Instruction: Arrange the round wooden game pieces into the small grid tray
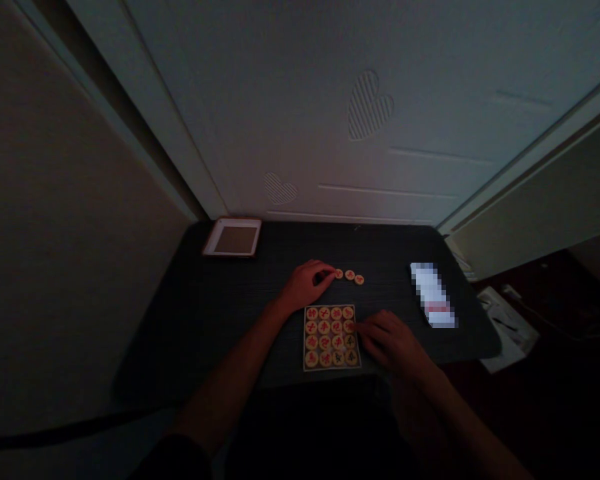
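Observation:
On the table lies a square, shallow box (357, 353) with rows of round Chinese chess pieces, most with red characters and a few with dark ones. Beyond its far edge, my left hand (307, 283) has thumb and fingertips pinched on a Chinese chess piece (339, 274). To the right of that piece, a second piece (350, 275) and a third piece (359, 280) lie in a short row. My right hand (390, 340) rests by the box's right side, fingers stretched out, one fingertip at a red-marked piece (349, 327) in the rightmost column.
An open tray or box lid (257, 233) with a brown inside lies at the back left of the dark table (220, 313). A phone with a blurred screen (433, 293) is on the right. A white panel with hearts (305, 133) rises behind the table.

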The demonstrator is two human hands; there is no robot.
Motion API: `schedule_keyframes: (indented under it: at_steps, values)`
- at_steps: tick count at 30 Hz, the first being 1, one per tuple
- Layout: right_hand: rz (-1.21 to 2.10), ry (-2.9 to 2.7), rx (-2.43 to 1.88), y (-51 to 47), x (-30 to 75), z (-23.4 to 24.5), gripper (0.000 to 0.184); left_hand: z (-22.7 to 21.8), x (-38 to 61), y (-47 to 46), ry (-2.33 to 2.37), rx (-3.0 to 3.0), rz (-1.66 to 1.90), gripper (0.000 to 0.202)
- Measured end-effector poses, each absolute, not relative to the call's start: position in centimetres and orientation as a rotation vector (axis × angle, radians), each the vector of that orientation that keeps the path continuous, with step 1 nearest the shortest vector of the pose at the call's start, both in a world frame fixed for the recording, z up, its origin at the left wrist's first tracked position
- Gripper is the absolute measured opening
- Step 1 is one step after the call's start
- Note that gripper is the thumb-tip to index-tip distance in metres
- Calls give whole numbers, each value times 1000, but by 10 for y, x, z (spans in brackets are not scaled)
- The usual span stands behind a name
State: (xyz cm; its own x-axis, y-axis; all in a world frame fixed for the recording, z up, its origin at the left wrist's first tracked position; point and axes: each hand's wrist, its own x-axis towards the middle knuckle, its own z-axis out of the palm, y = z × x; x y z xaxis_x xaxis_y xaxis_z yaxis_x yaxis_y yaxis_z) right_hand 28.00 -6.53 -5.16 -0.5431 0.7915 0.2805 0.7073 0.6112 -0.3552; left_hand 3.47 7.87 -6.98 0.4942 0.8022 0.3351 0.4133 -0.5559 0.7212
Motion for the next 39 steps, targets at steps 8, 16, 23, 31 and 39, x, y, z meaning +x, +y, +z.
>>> schedule_keyframes:
  at_steps: [8,16,23,31,39]
  values:
    - [321,-2204,-1236,-33,281,-50,26,-68,34,78,946,2242,940,18]
    - [213,-2039,-1393,12,285,-73,35,-68,34,79,983,2199,866,25]
    - [293,-2049,-1364,36,279,-79,33,-69,33,80,971,2205,856,25]
    - [380,-2083,-1285,48,264,-78,30,-72,32,80,1007,2190,880,19]
    - [458,-2088,-1229,41,256,-72,23,-73,27,84,1004,2298,843,21]
